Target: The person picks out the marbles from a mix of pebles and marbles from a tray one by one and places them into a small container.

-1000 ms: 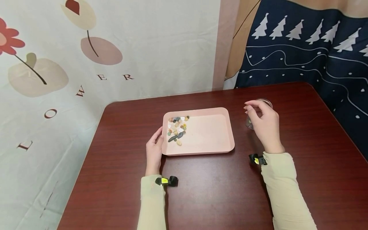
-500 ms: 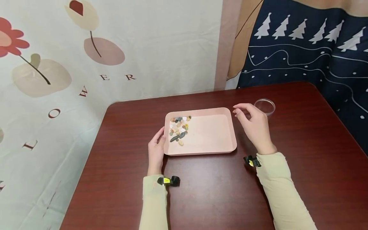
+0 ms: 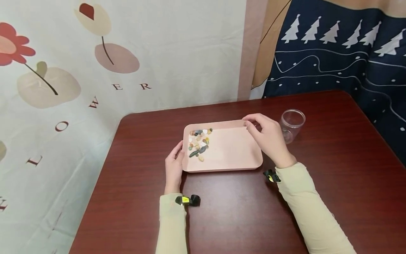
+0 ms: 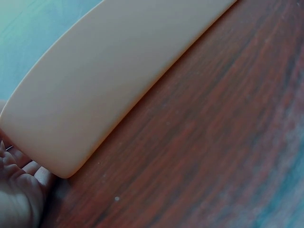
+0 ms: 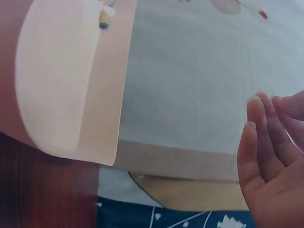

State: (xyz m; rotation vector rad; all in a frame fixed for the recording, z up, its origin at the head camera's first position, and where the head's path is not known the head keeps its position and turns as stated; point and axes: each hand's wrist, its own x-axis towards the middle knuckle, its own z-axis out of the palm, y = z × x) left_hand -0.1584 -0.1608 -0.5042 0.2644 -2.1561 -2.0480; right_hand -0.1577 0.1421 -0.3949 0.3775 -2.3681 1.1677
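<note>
1. Tray (image 3: 231, 151): one, pink, mid-table; roughly twenty pebbles (image 3: 198, 144) clustered in its far-left corner, exact count unclear.
2. Jar (image 3: 291, 125): one, clear, just right of tray.
3. Left hand (image 3: 173, 167): relaxed, fingers straight along tray's left edge.
4. Right hand (image 3: 268, 139): loosely curled over tray's far-right corner, holding nothing visible; fingertip contact unclear.

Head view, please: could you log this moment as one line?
left hand: touches pink tray | right hand: empty, over tray | pebbles: in tray | glass jar: upright
</note>
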